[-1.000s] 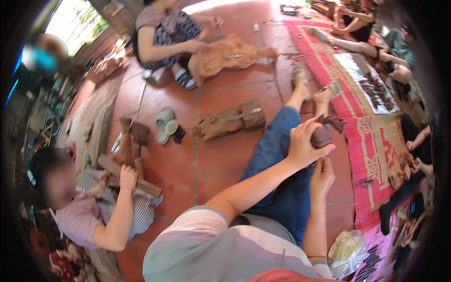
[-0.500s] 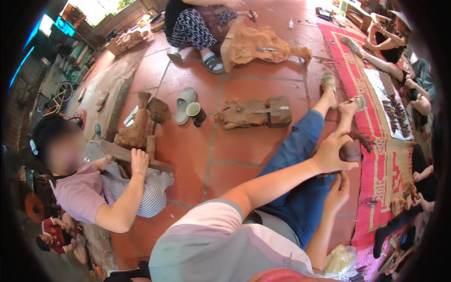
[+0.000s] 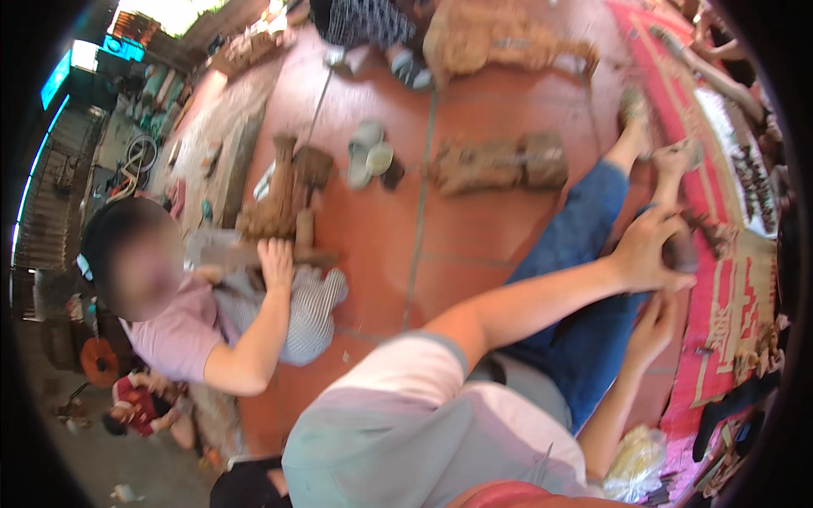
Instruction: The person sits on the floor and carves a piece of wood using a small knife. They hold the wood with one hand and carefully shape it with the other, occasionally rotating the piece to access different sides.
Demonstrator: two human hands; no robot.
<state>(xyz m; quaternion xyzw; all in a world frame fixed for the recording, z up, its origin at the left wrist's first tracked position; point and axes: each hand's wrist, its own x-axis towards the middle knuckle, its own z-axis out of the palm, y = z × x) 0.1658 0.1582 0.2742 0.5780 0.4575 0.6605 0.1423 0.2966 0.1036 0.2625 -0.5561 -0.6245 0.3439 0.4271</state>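
Over my legs at the right, my left hand [image 3: 648, 254] is wrapped round a dark brown wooden carving [image 3: 680, 248] with a rounded, knob-like top. Thumb and fingers spread across its sides, and much of the piece is hidden behind the hand. Dark branching parts [image 3: 705, 230] stick out beside it; I cannot tell whether they belong to the same piece. Just below, my right hand [image 3: 654, 328] is closed, fingertips pinched together close to the left thumb. Anything in that pinch is hidden and blurred.
A carved wooden block [image 3: 500, 165], a grey slipper [image 3: 364, 152] and a cup [image 3: 380, 157] lie on the tiles ahead. At left a person [image 3: 169, 330] handles a wooden piece. A large carving [image 3: 508, 42] lies beyond; a red mat [image 3: 690, 372] and plastic bag [image 3: 637, 461] are at right.
The view has swung, so the floor and people sit further right and mostly higher in the picture, blurred. Both hands keep nearly the same hold at the carving.
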